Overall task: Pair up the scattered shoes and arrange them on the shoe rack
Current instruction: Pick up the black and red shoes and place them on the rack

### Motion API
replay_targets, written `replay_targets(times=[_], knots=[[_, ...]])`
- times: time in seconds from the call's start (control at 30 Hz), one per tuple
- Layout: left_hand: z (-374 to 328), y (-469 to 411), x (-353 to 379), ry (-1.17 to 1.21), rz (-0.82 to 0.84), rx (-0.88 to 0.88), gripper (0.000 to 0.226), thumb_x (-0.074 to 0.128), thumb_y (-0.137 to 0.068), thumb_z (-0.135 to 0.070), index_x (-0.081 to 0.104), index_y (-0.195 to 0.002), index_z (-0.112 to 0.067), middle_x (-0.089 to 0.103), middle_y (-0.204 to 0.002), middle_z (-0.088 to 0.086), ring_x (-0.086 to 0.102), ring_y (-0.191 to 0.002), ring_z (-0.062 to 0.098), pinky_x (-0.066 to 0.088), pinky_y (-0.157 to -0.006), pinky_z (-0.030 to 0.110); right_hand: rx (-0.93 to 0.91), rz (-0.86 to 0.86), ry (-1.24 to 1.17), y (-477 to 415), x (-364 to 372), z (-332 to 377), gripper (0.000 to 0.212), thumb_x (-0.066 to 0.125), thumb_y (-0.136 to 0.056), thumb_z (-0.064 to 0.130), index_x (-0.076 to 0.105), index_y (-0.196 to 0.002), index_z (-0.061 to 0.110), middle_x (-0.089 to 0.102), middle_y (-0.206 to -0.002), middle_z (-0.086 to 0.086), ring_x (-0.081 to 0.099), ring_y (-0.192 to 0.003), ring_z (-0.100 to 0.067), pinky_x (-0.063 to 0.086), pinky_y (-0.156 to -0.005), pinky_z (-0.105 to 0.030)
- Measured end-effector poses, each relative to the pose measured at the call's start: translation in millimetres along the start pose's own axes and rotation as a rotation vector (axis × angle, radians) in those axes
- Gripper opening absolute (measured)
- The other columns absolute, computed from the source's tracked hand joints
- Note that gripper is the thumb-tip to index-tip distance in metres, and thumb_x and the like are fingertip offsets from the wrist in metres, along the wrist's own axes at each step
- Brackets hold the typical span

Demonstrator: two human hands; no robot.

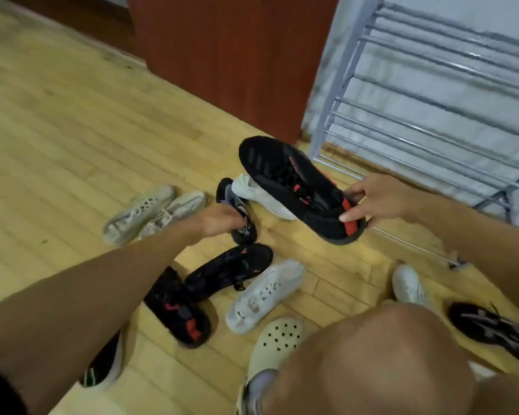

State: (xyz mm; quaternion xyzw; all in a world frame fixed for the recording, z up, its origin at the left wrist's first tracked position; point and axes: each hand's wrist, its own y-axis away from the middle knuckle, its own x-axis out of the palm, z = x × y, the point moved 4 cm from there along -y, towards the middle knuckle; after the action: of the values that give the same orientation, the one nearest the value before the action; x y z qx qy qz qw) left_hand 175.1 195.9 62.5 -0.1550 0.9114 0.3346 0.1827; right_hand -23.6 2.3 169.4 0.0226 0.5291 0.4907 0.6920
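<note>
My right hand (378, 200) grips the heel of a black sneaker with red accents (285, 175), held off the floor and pointing away from me. My left hand (219, 220) closes on a black and grey sneaker (237, 209) lying on the wooden floor. Two more black and red sneakers (228, 271) (177, 310) lie crossed below it. A white sneaker (264, 295) rests beside them; another white one (264, 196) is partly hidden behind the lifted shoe. Two beige sneakers (150, 212) lie side by side at the left. The grey metal shoe rack (432, 94) stands at the upper right.
A red-brown cabinet (228, 55) stands left of the rack. My knee (372, 354) fills the lower right, above my foot in a pale perforated clog (277, 336). A white shoe (408, 284) and a black and grey sneaker (492, 327) lie at the right. A dark green-trimmed shoe (102, 369) shows under my left forearm.
</note>
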Motion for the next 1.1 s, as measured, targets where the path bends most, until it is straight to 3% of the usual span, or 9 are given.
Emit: replay_targets(times=[0.17, 0.23, 0.37, 0.43, 0.53, 0.67, 0.77, 0.93, 1.1], knots=[[93, 30, -35, 0.124, -0.125, -0.228, 0.032, 0.054, -0.092, -0.023, 0.062, -0.117, -0.005, 0.062, -0.108, 0.008, 0.061, -0.098, 0.024, 0.049, -0.079, 0.028, 0.02, 0.056, -0.037, -30, 72, 71, 0.036, 0.078, -0.078, 0.022, 0.069, -0.109, 0.005, 0.074, -0.103, -0.015, 0.073, -0.087, -0.031, 0.06, -0.08, -0.042], [132, 39, -34, 0.176, -0.162, -0.326, 0.028, 0.056, -0.09, -0.023, 0.063, -0.11, -0.005, 0.063, -0.104, 0.008, 0.062, -0.095, 0.024, 0.051, -0.081, 0.03, 0.06, 0.099, -0.12, -43, 110, 83, 0.035, 0.077, -0.079, 0.016, 0.067, -0.109, 0.001, 0.071, -0.103, -0.016, 0.071, -0.088, -0.031, 0.061, -0.073, -0.04], [191, 46, -7, 0.354, -0.185, -0.54, 0.012, 0.046, -0.094, -0.011, 0.053, -0.087, -0.006, 0.051, -0.084, 0.011, 0.049, -0.063, 0.017, 0.035, -0.055, 0.025, 0.133, 0.184, -0.239, -60, 186, 84, 0.034, 0.075, -0.082, 0.013, 0.065, -0.114, 0.006, 0.067, -0.107, -0.01, 0.066, -0.096, -0.027, 0.059, -0.077, -0.038], [213, 45, 7, 0.411, -0.265, -0.632, 0.012, 0.048, -0.091, -0.016, 0.053, -0.095, -0.006, 0.053, -0.084, 0.011, 0.051, -0.069, 0.021, 0.036, -0.063, 0.031, 0.163, 0.211, -0.263, -68, 218, 74, 0.041, 0.073, -0.083, 0.014, 0.062, -0.122, 0.01, 0.067, -0.114, -0.009, 0.065, -0.103, -0.027, 0.059, -0.084, -0.041], [240, 45, 32, 0.535, -0.392, -0.749, 0.037, 0.051, -0.09, -0.022, 0.048, -0.123, -0.007, 0.055, -0.11, 0.012, 0.051, -0.094, 0.028, 0.038, -0.075, 0.036, 0.153, 0.195, -0.239, -77, 246, 60, 0.059, 0.073, -0.082, 0.017, 0.052, -0.136, 0.018, 0.063, -0.126, -0.009, 0.062, -0.111, -0.03, 0.059, -0.082, -0.043], [258, 43, 80, 0.753, -0.312, -0.899, 0.032, 0.051, -0.092, -0.026, 0.049, -0.118, -0.007, 0.052, -0.109, 0.01, 0.05, -0.089, 0.027, 0.036, -0.081, 0.038, 0.218, 0.259, -0.14, -88, 267, 43, 0.065, 0.069, -0.085, 0.02, 0.04, -0.143, 0.018, 0.056, -0.135, -0.011, 0.054, -0.123, -0.032, 0.048, -0.099, -0.043], [265, 37, 100, 0.807, -0.416, -0.911, 0.034, 0.046, -0.093, -0.01, 0.049, -0.124, 0.003, 0.054, -0.104, 0.013, 0.053, -0.082, 0.026, 0.042, -0.07, 0.035, 0.333, 0.382, -0.198, -89, 285, 32, 0.05, 0.064, -0.089, 0.019, 0.046, -0.134, 0.004, 0.059, -0.128, -0.019, 0.059, -0.114, -0.036, 0.05, -0.097, -0.048], [269, 40, 112, 0.863, -0.472, -0.928, 0.034, 0.042, -0.09, 0.004, 0.047, -0.123, 0.0, 0.053, -0.11, 0.015, 0.052, -0.1, 0.031, 0.048, -0.08, 0.04, 0.335, 0.451, -0.171, -88, 293, 21, 0.039, 0.065, -0.089, 0.014, 0.052, -0.125, 0.006, 0.062, -0.121, -0.018, 0.063, -0.107, -0.035, 0.055, -0.091, -0.045], [271, 52, 97, 0.81, -0.391, -0.871, 0.026, 0.054, -0.077, 0.02, 0.054, -0.097, 0.003, 0.058, -0.114, 0.022, 0.057, -0.1, 0.031, 0.055, -0.069, 0.04, 0.226, 0.357, -0.018, -92, 262, 25, 0.036, 0.073, -0.08, 0.015, 0.064, -0.114, 0.005, 0.069, -0.11, -0.016, 0.066, -0.103, -0.032, 0.054, -0.091, -0.042]])
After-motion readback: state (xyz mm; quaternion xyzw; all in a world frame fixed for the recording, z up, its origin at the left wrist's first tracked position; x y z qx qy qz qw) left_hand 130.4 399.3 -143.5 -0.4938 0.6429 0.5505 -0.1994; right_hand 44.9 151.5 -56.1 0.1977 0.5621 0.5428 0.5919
